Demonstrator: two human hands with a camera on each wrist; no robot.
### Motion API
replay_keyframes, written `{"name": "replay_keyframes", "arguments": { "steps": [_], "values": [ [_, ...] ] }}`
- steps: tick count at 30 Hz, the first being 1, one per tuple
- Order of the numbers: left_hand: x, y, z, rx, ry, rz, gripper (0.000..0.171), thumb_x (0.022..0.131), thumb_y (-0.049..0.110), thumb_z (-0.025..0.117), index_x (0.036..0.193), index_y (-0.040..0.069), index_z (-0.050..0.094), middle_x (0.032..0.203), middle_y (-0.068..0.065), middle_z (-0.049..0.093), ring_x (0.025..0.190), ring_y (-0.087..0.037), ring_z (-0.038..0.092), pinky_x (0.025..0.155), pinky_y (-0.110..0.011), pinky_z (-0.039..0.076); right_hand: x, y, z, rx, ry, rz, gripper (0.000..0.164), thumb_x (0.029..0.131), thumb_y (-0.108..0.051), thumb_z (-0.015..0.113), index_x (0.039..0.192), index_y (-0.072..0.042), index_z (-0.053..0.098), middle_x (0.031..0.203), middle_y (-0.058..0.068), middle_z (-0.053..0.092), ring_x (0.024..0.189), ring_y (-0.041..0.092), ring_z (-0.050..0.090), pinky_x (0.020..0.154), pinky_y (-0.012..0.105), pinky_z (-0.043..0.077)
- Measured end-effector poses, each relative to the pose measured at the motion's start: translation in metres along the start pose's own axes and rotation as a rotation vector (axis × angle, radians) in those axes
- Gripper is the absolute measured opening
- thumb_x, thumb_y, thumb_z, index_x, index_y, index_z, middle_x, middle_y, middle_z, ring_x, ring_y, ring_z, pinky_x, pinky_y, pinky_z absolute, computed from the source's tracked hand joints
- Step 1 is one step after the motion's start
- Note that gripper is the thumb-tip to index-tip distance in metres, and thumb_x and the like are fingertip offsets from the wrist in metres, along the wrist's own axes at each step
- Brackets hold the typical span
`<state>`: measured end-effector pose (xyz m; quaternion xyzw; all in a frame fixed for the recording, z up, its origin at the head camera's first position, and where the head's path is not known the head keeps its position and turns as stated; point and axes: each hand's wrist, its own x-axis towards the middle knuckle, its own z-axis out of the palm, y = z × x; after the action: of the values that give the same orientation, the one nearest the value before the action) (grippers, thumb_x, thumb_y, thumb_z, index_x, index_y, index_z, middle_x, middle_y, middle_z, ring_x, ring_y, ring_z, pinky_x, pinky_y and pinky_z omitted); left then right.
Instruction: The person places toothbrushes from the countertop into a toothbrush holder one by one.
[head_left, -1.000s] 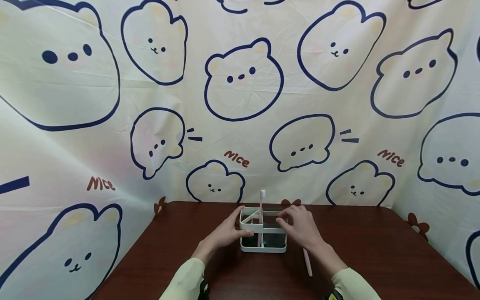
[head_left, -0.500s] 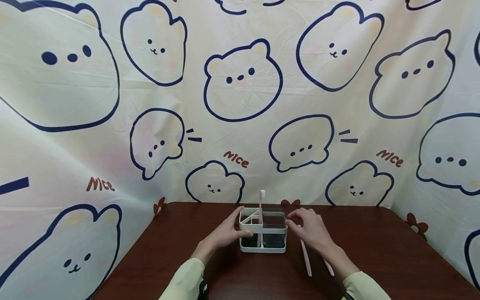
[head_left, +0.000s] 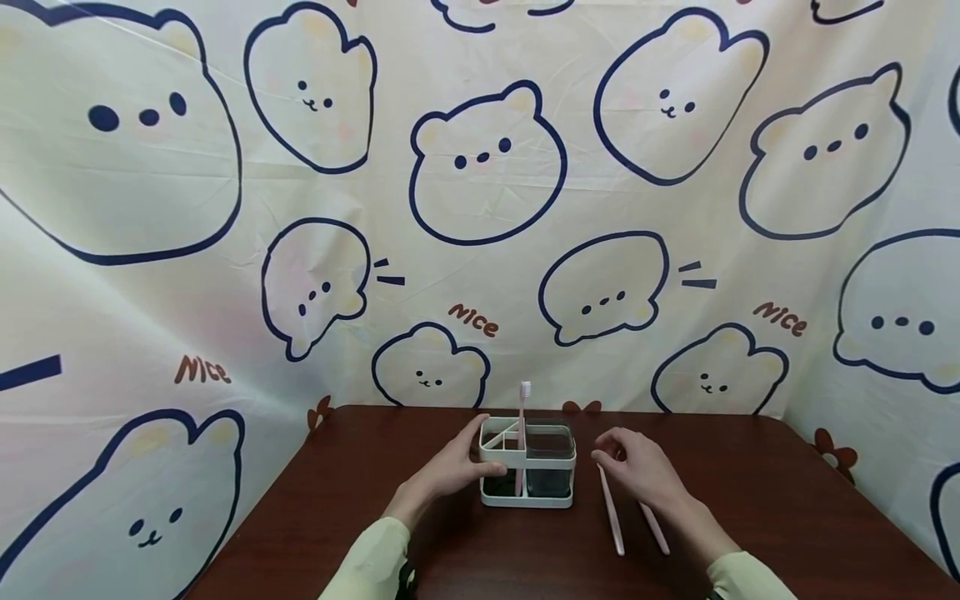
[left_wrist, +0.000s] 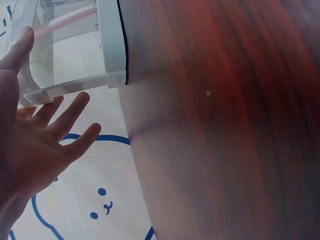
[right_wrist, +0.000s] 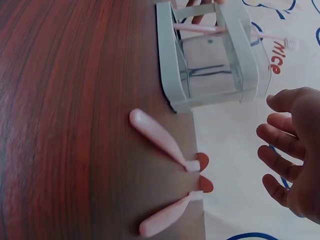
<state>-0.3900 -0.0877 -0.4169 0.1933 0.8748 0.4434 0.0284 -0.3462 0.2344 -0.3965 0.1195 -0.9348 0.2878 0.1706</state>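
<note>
A white toothbrush holder (head_left: 528,502) stands on the table. My left hand (head_left: 450,462) grips its left side, thumb on the front and fingertips behind. A pink toothbrush (head_left: 522,406) stands bristles-up in a middle slot, and a clear cup (right_wrist: 210,70) fills the right compartment. To the right of the holder is my right hand (head_left: 637,468), its fingers loosely bent with nothing between them. Below it lie two more pink toothbrushes, the nearer-to-holder toothbrush (head_left: 612,517) and the other toothbrush (head_left: 655,529), their far ends partly hidden by the hand in the head view.
The dark brown wooden table (head_left: 360,467) runs back to a cream curtain (head_left: 480,275) printed with blue cartoon animal outlines. The same curtain closes in both sides.
My right hand has drawn away from the holder's right side toward the right, uncovering the cup and the second toothbrush on the table. The left hand and holder have stayed put.
</note>
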Motion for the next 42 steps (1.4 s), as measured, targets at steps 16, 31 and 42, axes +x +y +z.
{"name": "replay_keyframes", "arguments": {
  "steps": [16,31,42],
  "values": [
    [0.000,0.000,0.001,0.008,-0.001,-0.002,0.098,0.081,0.051,0.077,0.157,0.023,0.022,0.159,-0.012,0.032,0.137,-0.033,0.042,0.111,-0.066,0.033,-0.006,0.023,0.003,0.076,-0.162,0.111,0.025,0.091,-0.031,0.072,0.109,-0.014,0.069,0.082,-0.004,0.059,0.071,0.012,0.051,0.058,0.024,0.042],
    [-0.001,-0.001,0.001,0.004,0.001,0.001,0.098,0.081,0.051,0.077,0.157,0.022,0.022,0.159,-0.011,0.033,0.137,-0.033,0.042,0.110,-0.067,0.033,-0.013,0.055,0.001,0.009,-0.248,0.118,0.036,0.085,-0.023,0.077,0.114,-0.005,0.066,0.091,0.003,0.062,0.079,0.015,0.053,0.067,0.031,0.045],
    [-0.001,0.000,0.001,0.002,0.003,0.015,0.097,0.081,0.050,0.077,0.157,0.021,0.023,0.158,-0.013,0.034,0.134,-0.031,0.045,0.110,-0.065,0.035,-0.013,0.072,0.001,-0.001,-0.274,0.118,0.044,0.082,-0.027,0.080,0.116,-0.003,0.065,0.090,0.002,0.060,0.079,0.014,0.053,0.065,0.029,0.045]
  ]
}}
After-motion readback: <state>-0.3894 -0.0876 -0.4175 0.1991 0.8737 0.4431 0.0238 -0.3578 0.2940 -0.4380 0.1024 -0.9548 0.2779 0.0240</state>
